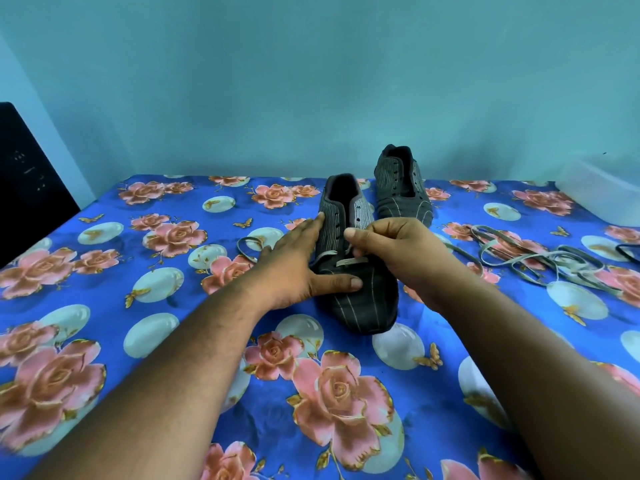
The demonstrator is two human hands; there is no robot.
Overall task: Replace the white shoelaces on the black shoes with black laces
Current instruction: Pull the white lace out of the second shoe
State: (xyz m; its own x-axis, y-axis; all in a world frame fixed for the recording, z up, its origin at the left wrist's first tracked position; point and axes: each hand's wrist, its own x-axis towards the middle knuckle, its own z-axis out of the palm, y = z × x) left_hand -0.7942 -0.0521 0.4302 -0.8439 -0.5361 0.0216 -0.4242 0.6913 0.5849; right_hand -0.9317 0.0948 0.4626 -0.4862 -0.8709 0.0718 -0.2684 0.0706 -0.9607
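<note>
A dark striped shoe lies in the middle of the bed, toe toward me, with a white lace through its lowest eyelets. My left hand rests flat on the shoe's left side, fingers straight, thumb across the toe. My right hand hovers over the tongue with curled fingers that pinch the white lace. The second dark shoe stands behind to the right, its eyelets bare. A pile of pale laces lies loose on the right. Another lace loop shows left of my left hand.
The bed is covered by a blue sheet with pink roses. A clear plastic box sits at the far right by the wall. A black object stands at the left edge. A dark lace end shows at the right border.
</note>
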